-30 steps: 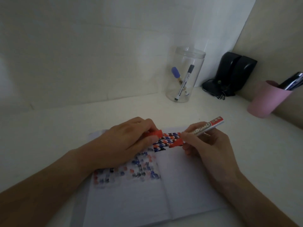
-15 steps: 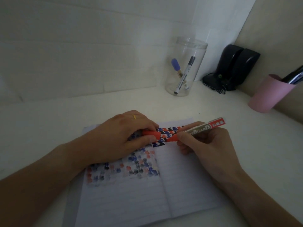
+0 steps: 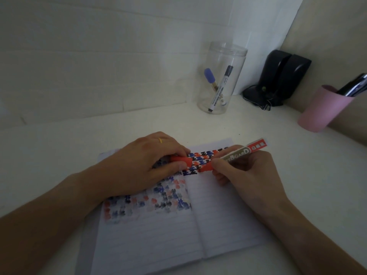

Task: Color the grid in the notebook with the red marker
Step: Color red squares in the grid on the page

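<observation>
Nearest you, the notebook (image 3: pixel 158 235) lies open on the white desk (image 3: pixel 59 147), its lined lower pages bare. Higher up the left page sits the grid (image 3: pixel 158 197), a patch of red, blue and black marks; a sharper band of the same marks runs across the top of both pages between your hands.

Your left hand (image 3: pixel 143 165) rests on the upper left page with its fingers closed around the red cap (image 3: pixel 181 160), pinched between thumb and fingertips. A thin yellow ring (image 3: pixel 160 140) shows on one finger.

Your right hand (image 3: pixel 246 171) is wrapped tightly around the red marker (image 3: pixel 236 155), which lies tilted, its labelled back end pointing up and to the right. The marker's red front end (image 3: pixel 206 167) sits over the top band of the grid, just apart from the cap. Whether the tip touches the paper cannot be told.

Farther back, a clear jar (image 3: pixel 222 80) stands against the wall with two pens inside. To its right is a black object with a cord (image 3: pixel 278 78), and at the far right a pink cup (image 3: pixel 323 110) holding dark pens.
</observation>
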`<state>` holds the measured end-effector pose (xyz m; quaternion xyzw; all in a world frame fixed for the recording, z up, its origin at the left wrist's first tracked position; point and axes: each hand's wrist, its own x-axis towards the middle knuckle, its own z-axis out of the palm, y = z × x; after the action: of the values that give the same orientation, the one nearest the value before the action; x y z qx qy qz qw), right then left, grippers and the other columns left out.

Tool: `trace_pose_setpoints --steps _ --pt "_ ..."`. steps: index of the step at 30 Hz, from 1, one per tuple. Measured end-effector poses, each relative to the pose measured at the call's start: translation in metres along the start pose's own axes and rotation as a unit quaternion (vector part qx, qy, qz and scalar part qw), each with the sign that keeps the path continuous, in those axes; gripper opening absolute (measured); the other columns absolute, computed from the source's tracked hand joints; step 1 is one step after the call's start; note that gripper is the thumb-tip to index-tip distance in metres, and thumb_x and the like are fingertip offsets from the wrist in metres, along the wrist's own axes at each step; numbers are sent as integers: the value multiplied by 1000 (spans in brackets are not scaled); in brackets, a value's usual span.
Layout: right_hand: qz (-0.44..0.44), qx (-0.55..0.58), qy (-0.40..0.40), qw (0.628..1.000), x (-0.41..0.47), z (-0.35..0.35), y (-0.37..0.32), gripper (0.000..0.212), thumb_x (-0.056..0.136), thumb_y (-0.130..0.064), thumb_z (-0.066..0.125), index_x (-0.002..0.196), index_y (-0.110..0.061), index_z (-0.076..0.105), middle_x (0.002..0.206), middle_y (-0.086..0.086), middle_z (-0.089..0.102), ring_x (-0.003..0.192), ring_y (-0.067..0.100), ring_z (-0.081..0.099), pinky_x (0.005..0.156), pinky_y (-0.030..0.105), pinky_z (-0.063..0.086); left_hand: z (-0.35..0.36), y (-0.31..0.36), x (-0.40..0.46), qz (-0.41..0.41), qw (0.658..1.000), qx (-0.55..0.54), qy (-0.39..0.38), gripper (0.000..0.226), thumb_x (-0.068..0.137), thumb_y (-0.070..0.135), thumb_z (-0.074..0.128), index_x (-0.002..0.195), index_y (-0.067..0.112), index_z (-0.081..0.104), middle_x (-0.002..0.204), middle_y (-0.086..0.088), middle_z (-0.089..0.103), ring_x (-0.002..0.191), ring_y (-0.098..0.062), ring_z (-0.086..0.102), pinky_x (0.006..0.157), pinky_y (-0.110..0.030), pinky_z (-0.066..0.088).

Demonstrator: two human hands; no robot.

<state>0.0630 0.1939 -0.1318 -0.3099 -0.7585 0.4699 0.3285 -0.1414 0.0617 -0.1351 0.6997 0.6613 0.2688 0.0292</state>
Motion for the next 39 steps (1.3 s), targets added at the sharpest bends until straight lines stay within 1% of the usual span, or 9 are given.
trace_pose_setpoints --steps 5,10,15,19,24,27,31,34,39 --pt "-4 18 7 1000 1 -2 1 5 77 -8 74 74 -9 77 63 10 76 56 24 70 61 39 61 0 0 0 -1 1000 1 4 32 99 50 53 121 32 67 127 20 67 117 -2 57 97 -30 50" --pt "1 -2 11 1000 2 0 4 4 76 -15 75 73 -14 78 63 7 77 57 21 72 63 41 62 0 -1 0 1 1000 3 1 31 100 49 53 121 31 68 128 20 67 118 -1 57 97 -31 51" --pt "-2 36 -1 999 0 -1 -3 5 79 -4 74 75 -6 77 65 16 75 57 24 69 63 42 62 1 -1 0 -2 1000 -1 2 34 99 51 53 122 31 67 127 18 68 117 -4 59 96 -34 52" --pt "-10 0 -11 1000 0 0 -2 5 78 -8 75 75 -11 78 64 11 76 62 33 73 66 47 64 0 -1 0 -3 1000 2 -1 33 99 50 52 123 31 66 127 18 67 117 -4 58 97 -33 52" --pt "-9 18 -14 1000 0 -1 -2 5 79 -7 75 76 -10 77 64 11 76 60 30 71 64 44 62 0 1 0 -4 1000 4 -1 37 99 52 49 123 30 67 127 17 68 117 -4 58 96 -33 51" --pt "-10 -2 -22 1000 -1 0 -2 4 77 -16 75 76 -13 78 65 9 76 63 30 73 65 46 63 0 1 0 -3 1000 7 0 36 99 51 50 123 30 67 127 16 68 117 -4 58 97 -33 51" --pt "8 -12 7 1000 0 0 0 11 69 -27 73 73 -18 78 66 0 77 61 12 72 62 34 59 0 0 0 -4 1000 7 -1 36 100 52 50 123 31 67 127 17 68 117 -3 58 97 -31 51" --pt "16 -7 8 1000 0 1 0 11 70 -27 73 74 -17 77 65 -2 76 60 10 70 61 30 55 0 1 0 -5 1000 8 -2 39 99 54 48 124 31 66 128 18 67 118 -2 57 97 -29 50" --pt "29 85 20 996 2 -2 -4 7 83 -9 73 78 -11 77 63 4 74 57 11 64 58 25 53 1 2 -1 -6 1000 9 0 36 100 51 49 126 31 65 128 17 67 117 -1 57 97 -27 50"
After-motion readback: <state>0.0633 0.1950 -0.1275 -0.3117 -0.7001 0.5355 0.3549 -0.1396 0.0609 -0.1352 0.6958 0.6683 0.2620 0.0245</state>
